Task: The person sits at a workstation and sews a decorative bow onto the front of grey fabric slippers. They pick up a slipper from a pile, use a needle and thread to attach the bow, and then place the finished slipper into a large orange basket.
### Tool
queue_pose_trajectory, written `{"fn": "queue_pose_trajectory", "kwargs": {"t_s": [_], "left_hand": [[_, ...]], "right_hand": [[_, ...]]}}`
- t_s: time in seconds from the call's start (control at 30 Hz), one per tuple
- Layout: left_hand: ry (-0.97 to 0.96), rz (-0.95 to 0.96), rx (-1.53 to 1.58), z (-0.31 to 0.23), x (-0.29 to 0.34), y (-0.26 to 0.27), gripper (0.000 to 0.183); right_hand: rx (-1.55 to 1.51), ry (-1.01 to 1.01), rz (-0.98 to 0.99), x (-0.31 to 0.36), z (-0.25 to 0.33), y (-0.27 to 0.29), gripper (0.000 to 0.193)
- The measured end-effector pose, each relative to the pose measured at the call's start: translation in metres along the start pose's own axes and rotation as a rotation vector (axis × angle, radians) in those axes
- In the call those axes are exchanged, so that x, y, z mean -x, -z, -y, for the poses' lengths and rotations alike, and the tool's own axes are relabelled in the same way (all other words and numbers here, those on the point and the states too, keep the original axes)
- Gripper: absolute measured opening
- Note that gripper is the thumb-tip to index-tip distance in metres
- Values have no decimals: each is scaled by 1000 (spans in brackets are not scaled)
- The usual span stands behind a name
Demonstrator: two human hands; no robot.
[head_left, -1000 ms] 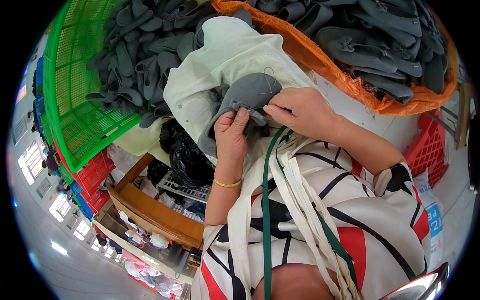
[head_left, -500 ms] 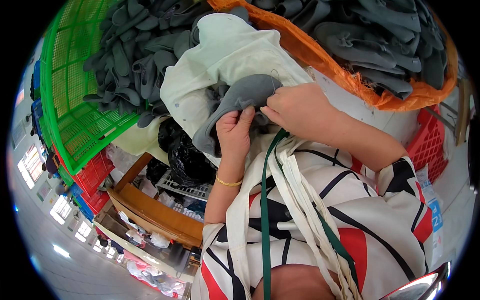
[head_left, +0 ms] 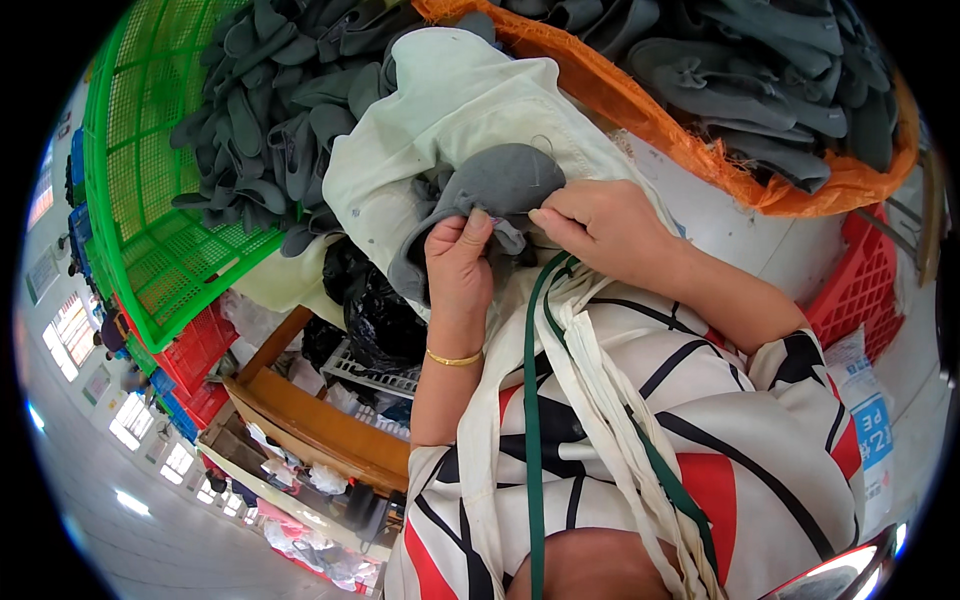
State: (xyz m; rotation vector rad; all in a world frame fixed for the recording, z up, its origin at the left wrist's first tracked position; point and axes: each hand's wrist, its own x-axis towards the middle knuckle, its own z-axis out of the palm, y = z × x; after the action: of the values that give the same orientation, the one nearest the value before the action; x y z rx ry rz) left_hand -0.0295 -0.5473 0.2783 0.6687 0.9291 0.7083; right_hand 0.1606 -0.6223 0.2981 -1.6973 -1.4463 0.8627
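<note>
A grey cloth shoe lies over the white cloth on my lap, its rounded toe toward the upper right. My left hand is closed on the shoe's near side, with the thumb on top beside a small knotted bow. Just right of the toe, my right hand is closed in a pinch, thumb against forefinger. A fine line runs from its fingertips toward the bow, too thin to name. A thin loop of thread stands up at the toe's far edge.
Grey shoes are heaped beside a green plastic basket on the left. More fill an orange woven sack at the far right. Close by on the left are a black plastic bag and a wooden drawer. A red crate stands at right.
The shoe's toe has turned up and more of the bow shows. My right hand has drawn slightly right, off the toe's edge. My left hand keeps its hold, shifted a little left.
</note>
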Motion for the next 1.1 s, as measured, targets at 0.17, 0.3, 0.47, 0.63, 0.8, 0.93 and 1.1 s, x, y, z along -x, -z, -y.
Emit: {"fn": "queue_pose_trajectory", "kwargs": {"t_s": [0.17,0.3,0.47,0.63,0.8,0.93,1.1], "left_hand": [[2,10,24,-5,1,3,12],[8,28,58,-4,1,7,13],[10,31,70,-4,3,8,13],[4,27,76,-4,3,10,13],[-4,15,73,-5,4,6,12],[-1,13,57,-6,5,6,13],[39,3,-42,-5,7,-5,15]], "right_hand": [[-69,4,13,2,2,0,17],[-71,28,-12,1,2,-2,17],[-68,38,-7,0,3,-1,17],[-69,60,-9,-1,4,0,16],[-56,77,-19,-1,4,-1,17],[-20,85,-6,-2,7,1,20],[100,52,85,-4,10,3,25]]}}
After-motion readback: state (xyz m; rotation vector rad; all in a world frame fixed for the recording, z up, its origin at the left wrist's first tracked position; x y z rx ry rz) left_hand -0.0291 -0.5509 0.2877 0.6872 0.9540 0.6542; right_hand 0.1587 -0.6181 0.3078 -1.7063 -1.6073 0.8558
